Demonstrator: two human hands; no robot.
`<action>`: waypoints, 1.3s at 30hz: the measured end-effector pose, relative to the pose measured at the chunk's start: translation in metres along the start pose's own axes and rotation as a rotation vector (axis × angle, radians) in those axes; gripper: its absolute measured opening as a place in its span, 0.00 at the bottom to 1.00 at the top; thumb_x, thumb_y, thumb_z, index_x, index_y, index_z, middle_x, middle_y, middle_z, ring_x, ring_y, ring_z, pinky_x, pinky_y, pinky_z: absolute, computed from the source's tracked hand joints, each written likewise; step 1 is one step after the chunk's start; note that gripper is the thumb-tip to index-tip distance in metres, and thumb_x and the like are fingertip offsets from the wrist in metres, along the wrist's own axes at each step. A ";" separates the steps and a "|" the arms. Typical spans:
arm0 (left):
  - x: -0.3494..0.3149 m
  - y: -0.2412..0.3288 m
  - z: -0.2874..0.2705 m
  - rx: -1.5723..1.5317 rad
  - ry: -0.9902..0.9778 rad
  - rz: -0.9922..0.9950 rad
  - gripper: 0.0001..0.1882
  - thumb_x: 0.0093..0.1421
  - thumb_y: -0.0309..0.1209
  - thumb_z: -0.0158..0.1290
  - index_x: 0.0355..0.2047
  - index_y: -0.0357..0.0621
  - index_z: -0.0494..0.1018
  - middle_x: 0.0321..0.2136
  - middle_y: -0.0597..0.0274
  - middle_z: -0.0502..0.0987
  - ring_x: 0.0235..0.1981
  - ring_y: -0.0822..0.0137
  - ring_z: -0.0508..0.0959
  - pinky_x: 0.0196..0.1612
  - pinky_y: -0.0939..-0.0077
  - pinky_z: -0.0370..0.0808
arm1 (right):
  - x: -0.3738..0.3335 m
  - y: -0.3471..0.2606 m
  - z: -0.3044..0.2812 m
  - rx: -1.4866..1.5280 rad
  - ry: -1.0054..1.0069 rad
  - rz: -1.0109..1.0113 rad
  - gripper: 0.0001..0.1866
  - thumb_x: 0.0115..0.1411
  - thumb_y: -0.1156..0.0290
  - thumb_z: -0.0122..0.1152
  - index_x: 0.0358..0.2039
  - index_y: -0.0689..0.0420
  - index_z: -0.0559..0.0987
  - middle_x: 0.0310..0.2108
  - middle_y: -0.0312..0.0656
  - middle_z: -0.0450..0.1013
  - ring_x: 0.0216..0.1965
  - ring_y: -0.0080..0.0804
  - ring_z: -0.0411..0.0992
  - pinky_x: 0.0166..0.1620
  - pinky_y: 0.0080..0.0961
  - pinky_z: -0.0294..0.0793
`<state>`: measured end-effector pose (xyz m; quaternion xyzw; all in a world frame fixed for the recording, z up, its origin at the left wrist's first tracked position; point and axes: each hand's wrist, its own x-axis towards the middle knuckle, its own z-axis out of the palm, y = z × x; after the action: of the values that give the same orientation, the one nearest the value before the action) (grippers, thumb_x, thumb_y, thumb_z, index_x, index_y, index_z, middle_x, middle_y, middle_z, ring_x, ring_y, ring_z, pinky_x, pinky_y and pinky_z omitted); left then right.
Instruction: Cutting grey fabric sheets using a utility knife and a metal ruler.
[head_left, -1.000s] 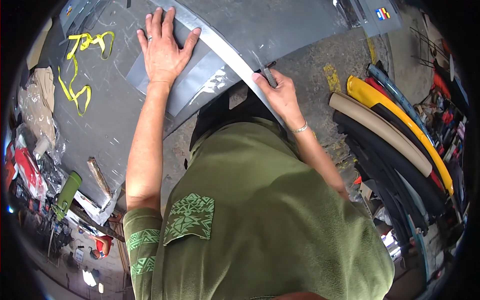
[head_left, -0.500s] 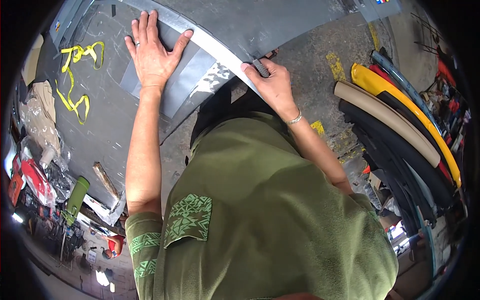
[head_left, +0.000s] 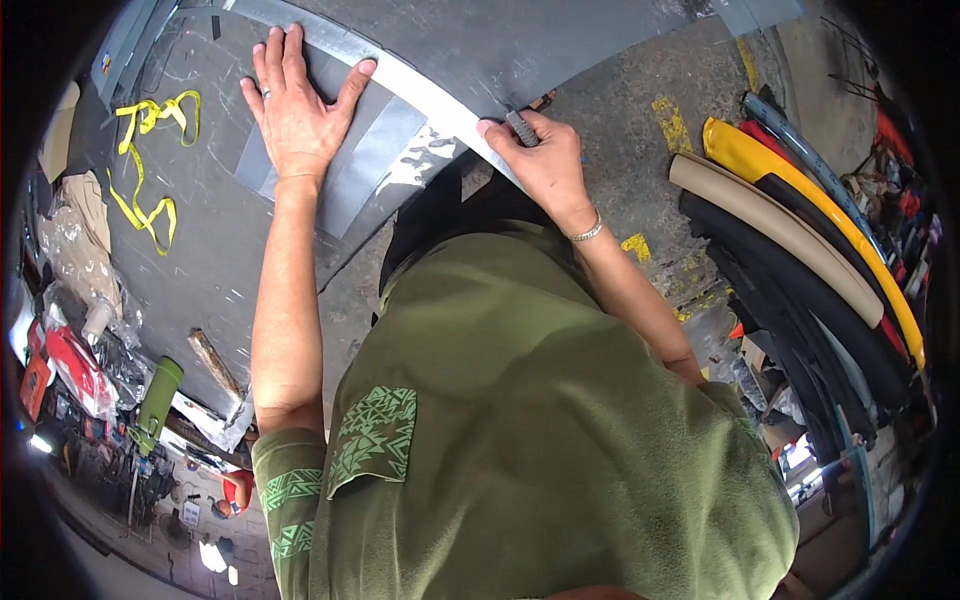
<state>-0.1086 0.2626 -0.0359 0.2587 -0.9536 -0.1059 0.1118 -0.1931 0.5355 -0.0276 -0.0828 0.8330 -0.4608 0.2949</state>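
My left hand (head_left: 300,120) lies flat with fingers spread, its thumb on a long metal straightedge (head_left: 430,95) and its palm over grey sheet pieces (head_left: 385,140). The straightedge runs slantwise along a large dark grey sheet (head_left: 580,45), down to the near edge of the table. At that near end, my right hand (head_left: 550,170) is closed around a dark ribbed object (head_left: 521,128), thumb pressed by the straightedge. The object's lower part is hidden by my fingers, so its kind does not show.
A yellow measuring tape (head_left: 152,112) lies loosely on the table (head_left: 215,270) at left. Near the table's edge are a wooden stick (head_left: 212,360) and a green roll (head_left: 157,405). Beige (head_left: 770,225) and yellow (head_left: 800,180) material rolls stand at right. Another person (head_left: 238,488) is far behind.
The view has shifted slightly. Both hands keep almost the same places on the straightedge, and the ribbed object stays in my right hand.
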 end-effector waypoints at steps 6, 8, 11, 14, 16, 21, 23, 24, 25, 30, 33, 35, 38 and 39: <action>0.001 -0.001 0.001 -0.004 0.001 0.013 0.57 0.53 0.75 0.55 0.70 0.45 0.61 0.71 0.52 0.59 0.75 0.49 0.52 0.74 0.38 0.42 | 0.002 0.002 -0.004 -0.055 -0.082 0.056 0.20 0.58 0.56 0.75 0.34 0.63 0.86 0.19 0.31 0.73 0.23 0.15 0.66 0.28 0.20 0.68; 0.001 -0.002 0.001 -0.003 0.001 0.012 0.57 0.53 0.75 0.55 0.70 0.45 0.61 0.71 0.52 0.59 0.75 0.49 0.52 0.74 0.38 0.43 | 0.002 0.001 -0.004 -0.059 -0.082 0.049 0.20 0.58 0.56 0.74 0.34 0.63 0.86 0.19 0.30 0.73 0.24 0.14 0.66 0.28 0.20 0.68; 0.002 -0.002 0.000 -0.005 0.001 0.010 0.57 0.53 0.75 0.55 0.70 0.45 0.61 0.71 0.52 0.59 0.75 0.49 0.52 0.74 0.38 0.43 | 0.003 -0.001 -0.004 -0.058 -0.085 0.050 0.19 0.58 0.56 0.74 0.34 0.63 0.86 0.18 0.30 0.73 0.23 0.14 0.65 0.28 0.20 0.68; 0.001 -0.002 0.000 0.000 0.004 0.005 0.57 0.53 0.74 0.55 0.70 0.45 0.61 0.71 0.52 0.59 0.75 0.50 0.52 0.74 0.38 0.43 | 0.003 0.002 0.001 0.016 -0.039 0.000 0.23 0.56 0.52 0.73 0.26 0.64 0.82 0.13 0.48 0.67 0.15 0.31 0.63 0.24 0.31 0.67; 0.002 0.000 -0.002 0.005 0.017 0.015 0.53 0.55 0.69 0.58 0.71 0.48 0.60 0.71 0.51 0.59 0.74 0.48 0.54 0.73 0.37 0.45 | 0.004 0.008 0.003 0.001 0.002 -0.044 0.23 0.56 0.52 0.74 0.27 0.64 0.82 0.14 0.49 0.69 0.15 0.35 0.65 0.24 0.31 0.68; 0.000 0.003 -0.004 -0.043 0.028 0.010 0.53 0.55 0.68 0.60 0.70 0.47 0.61 0.70 0.47 0.60 0.73 0.48 0.56 0.74 0.39 0.45 | 0.003 0.011 0.001 -0.030 -0.018 -0.025 0.22 0.57 0.53 0.74 0.29 0.63 0.82 0.19 0.52 0.73 0.19 0.36 0.68 0.29 0.31 0.72; -0.001 0.001 -0.004 -0.048 0.022 0.006 0.52 0.56 0.68 0.58 0.69 0.45 0.61 0.70 0.47 0.60 0.74 0.47 0.55 0.74 0.37 0.44 | 0.001 0.009 0.001 -0.005 -0.030 -0.022 0.19 0.58 0.58 0.74 0.27 0.63 0.81 0.19 0.38 0.70 0.22 0.25 0.65 0.28 0.25 0.68; 0.000 0.001 -0.003 -0.061 0.019 0.005 0.52 0.56 0.69 0.58 0.69 0.44 0.61 0.70 0.46 0.60 0.74 0.46 0.54 0.74 0.36 0.43 | 0.001 0.009 0.001 0.016 -0.034 -0.009 0.17 0.60 0.62 0.75 0.25 0.62 0.81 0.19 0.25 0.68 0.25 0.13 0.61 0.28 0.18 0.63; 0.000 0.001 -0.003 -0.052 0.012 0.003 0.51 0.57 0.69 0.57 0.69 0.45 0.61 0.70 0.47 0.59 0.74 0.46 0.54 0.74 0.36 0.42 | 0.001 0.010 0.001 0.017 -0.036 -0.015 0.17 0.60 0.62 0.75 0.25 0.62 0.81 0.19 0.25 0.68 0.25 0.13 0.61 0.28 0.18 0.63; 0.000 0.001 -0.003 -0.029 0.002 -0.004 0.52 0.56 0.70 0.56 0.69 0.45 0.61 0.70 0.49 0.59 0.74 0.46 0.53 0.74 0.36 0.42 | 0.001 0.008 0.000 0.024 -0.047 0.003 0.19 0.58 0.58 0.74 0.29 0.64 0.81 0.18 0.45 0.73 0.22 0.20 0.65 0.29 0.26 0.70; 0.000 0.000 -0.003 -0.016 -0.001 -0.001 0.52 0.57 0.70 0.55 0.70 0.46 0.61 0.71 0.50 0.59 0.74 0.47 0.53 0.74 0.36 0.42 | 0.001 0.007 0.001 0.043 -0.043 -0.009 0.19 0.59 0.59 0.73 0.28 0.65 0.81 0.18 0.45 0.72 0.22 0.19 0.65 0.29 0.26 0.70; 0.000 0.000 -0.002 -0.015 0.000 0.001 0.52 0.57 0.71 0.55 0.70 0.46 0.62 0.71 0.50 0.59 0.74 0.47 0.53 0.74 0.36 0.42 | 0.001 0.006 0.001 0.045 -0.044 -0.010 0.19 0.59 0.59 0.73 0.28 0.65 0.80 0.18 0.44 0.72 0.22 0.19 0.65 0.29 0.26 0.70; 0.001 0.000 -0.002 -0.011 0.005 0.002 0.52 0.57 0.71 0.54 0.70 0.46 0.62 0.70 0.50 0.60 0.74 0.46 0.53 0.74 0.35 0.42 | 0.001 0.007 0.001 0.050 -0.038 -0.025 0.19 0.59 0.59 0.73 0.28 0.65 0.80 0.18 0.44 0.72 0.22 0.19 0.65 0.29 0.26 0.70; 0.001 0.000 -0.002 -0.007 0.004 0.003 0.52 0.57 0.71 0.55 0.70 0.46 0.63 0.70 0.50 0.60 0.74 0.46 0.54 0.74 0.35 0.42 | 0.001 0.008 0.002 0.052 -0.032 -0.040 0.19 0.59 0.59 0.73 0.27 0.65 0.80 0.18 0.43 0.72 0.22 0.19 0.64 0.28 0.26 0.70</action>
<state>-0.1087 0.2621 -0.0341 0.2573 -0.9534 -0.1083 0.1147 -0.1920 0.5382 -0.0349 -0.0991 0.8141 -0.4865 0.3012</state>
